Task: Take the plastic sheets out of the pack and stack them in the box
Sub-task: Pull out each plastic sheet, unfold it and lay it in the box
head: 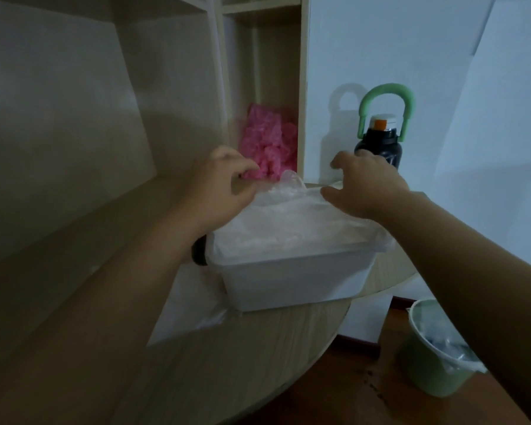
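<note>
Sheets first: the plastic sheets (288, 223) are piled inside the white box (292, 279). They fill it right up to the rim, and a bit spills over the right edge. The far edge of the top sheet curls upward between both hands.

The box sits on the rounded wooden tabletop (258, 351), close to its right edge. A flat clear pack (184, 311) lies on the tabletop just beside the box's near left corner, partly under the left forearm.

The left hand (224, 185) is at the far left corner of the pile with its fingers curled. Its thumb is right at the plastic, but it's too blurry for me to say whether it's actually pinching the sheet. There's a black wristband (200, 251) on that wrist.

The right hand (368, 185) is at the far right corner with its fingers loose and spread. The thumb rests on the sheet's edge and it's not gripping anything.

Behind the hands there's a pink crinkly bundle (267, 145) tucked into a shelf (301, 96) cubby. A dark bottle (380, 145) with a green loop handle stands against the wall. Down on the floor to the right is a green bin (432, 363) with a liner in it.
</note>
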{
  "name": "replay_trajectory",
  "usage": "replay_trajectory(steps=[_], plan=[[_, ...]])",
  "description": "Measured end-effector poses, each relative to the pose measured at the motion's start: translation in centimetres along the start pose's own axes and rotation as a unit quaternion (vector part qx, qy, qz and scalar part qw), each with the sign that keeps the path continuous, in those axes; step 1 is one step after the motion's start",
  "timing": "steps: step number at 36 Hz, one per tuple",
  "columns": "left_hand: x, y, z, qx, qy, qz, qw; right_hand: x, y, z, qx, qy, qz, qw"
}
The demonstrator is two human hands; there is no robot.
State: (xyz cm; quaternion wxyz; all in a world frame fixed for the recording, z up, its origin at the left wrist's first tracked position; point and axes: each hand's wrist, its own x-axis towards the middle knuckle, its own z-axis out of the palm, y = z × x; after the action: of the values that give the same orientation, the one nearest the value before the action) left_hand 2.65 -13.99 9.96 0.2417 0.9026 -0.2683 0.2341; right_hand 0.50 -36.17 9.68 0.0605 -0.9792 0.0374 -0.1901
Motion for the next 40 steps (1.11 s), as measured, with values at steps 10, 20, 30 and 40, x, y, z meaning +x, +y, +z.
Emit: replay_trajectory(steps=[10,20,30,40], plan=[[0.4,0.1,3.0,0.159,-0.396,-0.022,0.904,0.6,-2.1,1.8,-0.004,-0.370,-0.064,0.927],[1.7,0.4,6.3,0.324,-0.468,-0.018,0.822,1.5,-2.2,4.7,-0.112,-0.464,-0.052,0.877],[0.4,-1.9,2.2,0.225,-0.342,0.001,0.913,-0.1,-3.1,0.6,0.054,-0.245,-0.012,0.968],[-6.8,-5.6,-4.0,0.017,-0.016,-0.061,0.998,-5.1,-12.4,0.7,0.194,0.029,-0.077,0.978]])
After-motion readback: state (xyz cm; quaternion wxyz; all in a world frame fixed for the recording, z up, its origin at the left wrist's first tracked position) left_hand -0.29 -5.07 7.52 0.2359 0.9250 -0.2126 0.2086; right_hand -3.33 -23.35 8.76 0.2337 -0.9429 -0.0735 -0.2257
